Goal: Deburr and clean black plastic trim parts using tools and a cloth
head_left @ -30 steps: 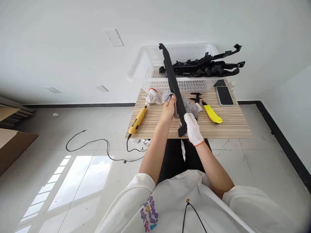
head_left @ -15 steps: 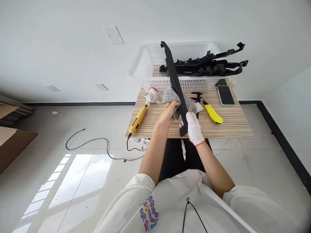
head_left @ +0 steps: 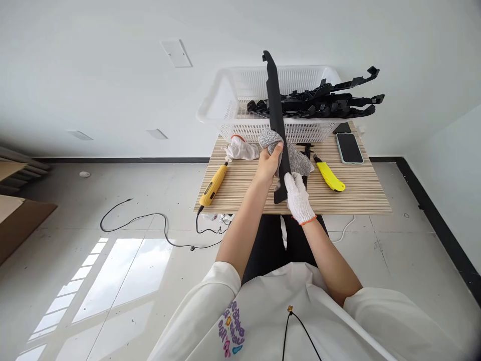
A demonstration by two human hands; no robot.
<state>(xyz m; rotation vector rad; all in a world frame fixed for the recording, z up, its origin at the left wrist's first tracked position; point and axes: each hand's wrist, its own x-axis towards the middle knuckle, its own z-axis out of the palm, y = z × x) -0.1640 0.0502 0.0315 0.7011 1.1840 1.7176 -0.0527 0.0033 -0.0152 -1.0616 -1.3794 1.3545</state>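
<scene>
Black trim strip stands near upright over the table, its lower end clenched in my gloved right hand. My bare left hand is closed on a grey cloth pressed against the lower part. Wiping is under way, I judge, with the upper length not yet reached.

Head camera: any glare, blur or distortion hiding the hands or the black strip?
Head view: soft, even daylight; a bright window patch on the floor, off the table; the left hand with its grey cloth, the gloved right hand and the black strip are sharp; the wide lens bows the skirting line; the bottom right corner darkens.
</scene>
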